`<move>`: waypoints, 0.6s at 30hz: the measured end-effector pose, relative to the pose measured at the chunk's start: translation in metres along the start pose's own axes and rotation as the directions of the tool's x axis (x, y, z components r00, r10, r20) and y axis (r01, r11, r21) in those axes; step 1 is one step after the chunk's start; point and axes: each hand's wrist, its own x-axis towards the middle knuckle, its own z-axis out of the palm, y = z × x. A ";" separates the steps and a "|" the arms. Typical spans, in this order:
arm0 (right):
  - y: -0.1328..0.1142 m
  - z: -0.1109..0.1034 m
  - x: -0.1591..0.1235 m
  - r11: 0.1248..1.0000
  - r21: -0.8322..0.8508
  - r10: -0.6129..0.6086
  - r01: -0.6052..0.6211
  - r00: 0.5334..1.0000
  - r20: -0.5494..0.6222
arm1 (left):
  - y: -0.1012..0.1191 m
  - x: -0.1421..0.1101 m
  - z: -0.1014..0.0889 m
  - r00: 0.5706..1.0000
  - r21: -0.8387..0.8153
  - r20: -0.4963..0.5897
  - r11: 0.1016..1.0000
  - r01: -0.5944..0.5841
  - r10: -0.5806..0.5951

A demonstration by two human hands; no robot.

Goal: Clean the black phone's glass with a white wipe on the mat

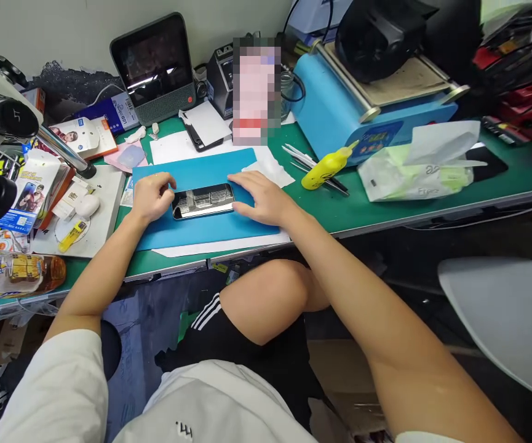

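A dark, glossy smartphone (202, 201) lies face up on a blue mat (196, 232), its glass reflecting bright stripes. At its left end my left hand (153, 197) has curled fingers, the thumb and forefinger against the edge. My right hand (263, 198) grips the opposite end, forefinger by the far corner and thumb by the near one. Both wrists rest over the mat. The undersides of the fingers and the phone's back are hidden.
Behind the mat stand a smart display (155, 67) and a pixelated upright panel (256, 92). To the right are a yellow squeeze bottle (328, 167), tweezers-like tools, a wipes pack (413, 175) and a blue machine (334, 123). Boxes and a drink bottle (21, 274) crowd the left.
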 end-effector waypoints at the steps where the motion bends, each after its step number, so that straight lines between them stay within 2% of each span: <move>1: -0.001 -0.001 0.000 1.000 -0.004 -0.008 0.008 1.000 0.017 | 0.004 0.000 -0.002 0.999 0.016 0.049 1.000 -0.021 0.020; 5: -0.004 -0.003 0.000 0.999 -0.019 -0.039 0.040 0.998 0.059 | 0.017 -0.005 -0.009 0.976 0.057 0.207 0.995 -0.076 0.063; 11: -0.007 -0.004 -0.002 0.999 -0.008 -0.049 0.049 0.995 0.090 | 0.035 -0.015 -0.020 0.919 0.135 0.375 0.974 -0.184 0.121; 14: -0.007 -0.005 -0.002 0.999 -0.006 -0.039 0.040 0.994 0.101 | 0.036 -0.023 -0.023 0.906 0.101 0.399 0.975 -0.198 0.143; 18: -0.007 -0.006 -0.002 0.999 -0.006 -0.034 0.035 0.994 0.107 | 0.023 -0.034 -0.023 0.941 0.060 0.324 0.991 -0.119 0.093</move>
